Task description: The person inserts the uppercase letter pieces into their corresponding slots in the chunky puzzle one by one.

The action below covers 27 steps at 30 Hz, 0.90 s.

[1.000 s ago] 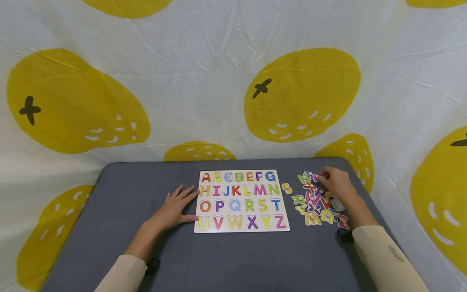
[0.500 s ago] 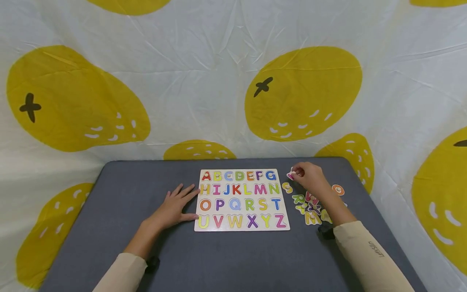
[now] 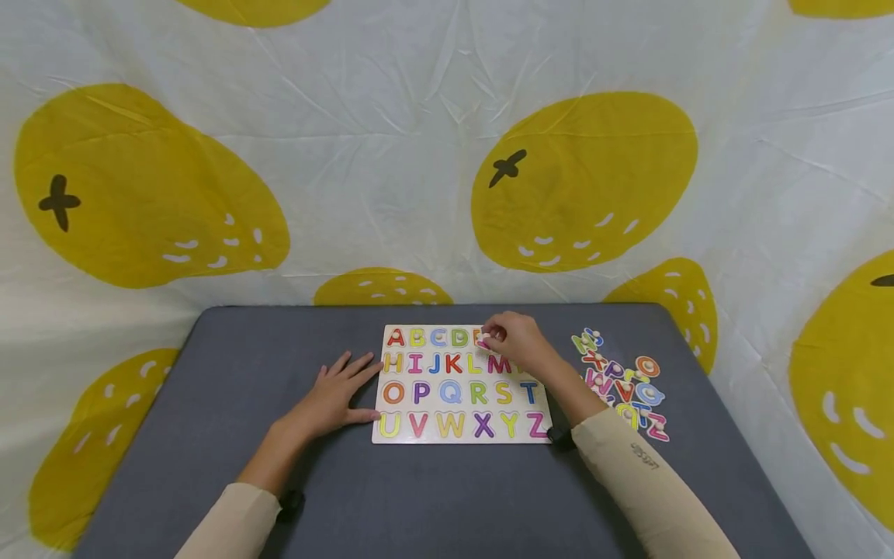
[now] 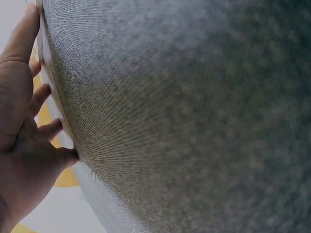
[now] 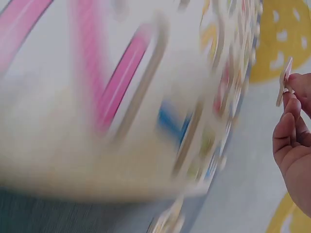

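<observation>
A pale wooden alphabet puzzle board (image 3: 433, 378) lies flat on the table, printed with coloured letters in rows. Knobbed pieces such as the red A (image 3: 395, 338) sit in its top row. My left hand (image 3: 335, 400) rests with fingers spread on the table, its fingertips and thumb at the board's left edge. Between thumb and fingers my right hand (image 3: 520, 338) pinches a pink letter piece (image 5: 284, 82) above the top row near the E. The piece is seen edge-on in the right wrist view, so its letter cannot be told. The hand hides the row's right end.
A loose pile of knobbed letter pieces (image 3: 624, 392) lies right of the board, partly behind the right forearm. An orange O (image 3: 647, 366) sits at its far side. The dark grey table (image 3: 447, 497) meets a white curtain (image 3: 391, 194) with yellow fruit shapes at the back.
My right hand has picked up the pink piece from the pile and carried it left until it is over the board. My left hand has stayed in place.
</observation>
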Each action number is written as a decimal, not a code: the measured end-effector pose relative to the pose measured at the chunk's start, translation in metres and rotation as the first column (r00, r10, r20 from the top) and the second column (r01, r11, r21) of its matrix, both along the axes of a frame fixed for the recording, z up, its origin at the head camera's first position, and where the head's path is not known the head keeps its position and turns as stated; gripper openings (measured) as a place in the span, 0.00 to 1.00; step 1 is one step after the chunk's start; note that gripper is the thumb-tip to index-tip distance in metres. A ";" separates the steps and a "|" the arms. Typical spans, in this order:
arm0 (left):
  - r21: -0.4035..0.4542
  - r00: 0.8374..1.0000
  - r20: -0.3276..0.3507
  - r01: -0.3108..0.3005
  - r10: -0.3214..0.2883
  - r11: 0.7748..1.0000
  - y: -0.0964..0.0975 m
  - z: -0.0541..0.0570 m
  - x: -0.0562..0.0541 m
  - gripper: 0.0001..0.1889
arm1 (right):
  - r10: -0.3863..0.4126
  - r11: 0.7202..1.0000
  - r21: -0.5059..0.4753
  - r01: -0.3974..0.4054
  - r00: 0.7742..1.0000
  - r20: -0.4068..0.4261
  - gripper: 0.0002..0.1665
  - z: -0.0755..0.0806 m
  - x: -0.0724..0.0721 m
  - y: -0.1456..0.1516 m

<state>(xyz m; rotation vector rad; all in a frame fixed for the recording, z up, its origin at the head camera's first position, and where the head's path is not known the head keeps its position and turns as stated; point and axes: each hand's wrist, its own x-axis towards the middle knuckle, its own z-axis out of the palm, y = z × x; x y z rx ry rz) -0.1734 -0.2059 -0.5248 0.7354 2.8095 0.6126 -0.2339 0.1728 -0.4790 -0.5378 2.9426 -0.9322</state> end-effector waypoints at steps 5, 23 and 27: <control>0.000 1.000 0.001 -0.001 0.001 1.000 0.000 -0.003 0.000 0.49 | 0.096 0.995 -0.021 -0.095 0.994 0.046 0.06 -0.009 -0.005 -0.043; 0.016 0.999 -0.035 0.001 -0.001 1.000 0.000 -0.003 0.000 0.47 | 0.301 0.934 0.188 -0.303 0.953 0.035 0.03 -0.029 -0.012 -0.121; 0.020 0.999 -0.037 0.003 -0.002 1.000 0.000 -0.002 0.000 0.46 | 0.296 0.928 0.224 -0.297 0.954 0.041 0.04 -0.030 -0.011 -0.125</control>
